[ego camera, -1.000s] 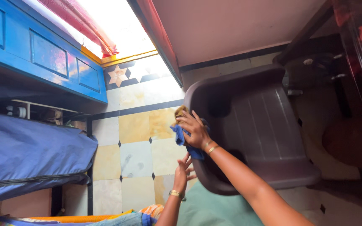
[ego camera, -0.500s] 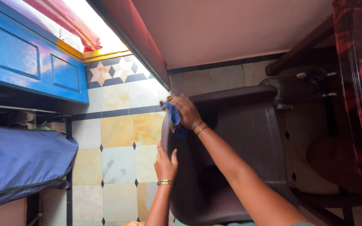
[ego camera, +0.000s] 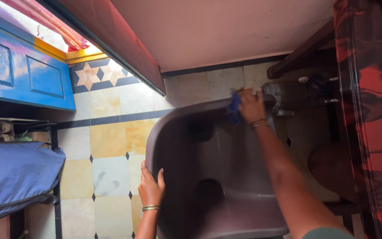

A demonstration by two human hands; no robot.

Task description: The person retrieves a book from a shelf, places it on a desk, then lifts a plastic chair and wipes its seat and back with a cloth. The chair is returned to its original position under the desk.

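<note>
Since half a second ago the right hand (ego camera: pixel 251 105) has slid with its blue cloth (ego camera: pixel 234 107) from the left corner of the chair's top edge over to the right end of it, and the left hand (ego camera: pixel 151 188) has dropped lower along the chair's left side.

At this moment the brown plastic chair (ego camera: pixel 217 168) fills the middle of the view, its back nearest the camera and its seat hollow facing up. The right hand is clenched around the cloth and presses it against the chair's top rim; the cloth bunches out just to the left of the fingers, touching the rim. The left hand grasps the chair's left arm edge, thumb on the inside and fingers wrapped around the outside, with bangles at the wrist.

Under the chair lies a tiled floor (ego camera: pixel 111 146) of yellow and pale squares with dark borders. A blue door (ego camera: pixel 21 75) stands at the upper left, and a blue cover (ego camera: pixel 14 177) hangs at the left edge. A red and black patterned surface (ego camera: pixel 372 110) runs down the right side.
</note>
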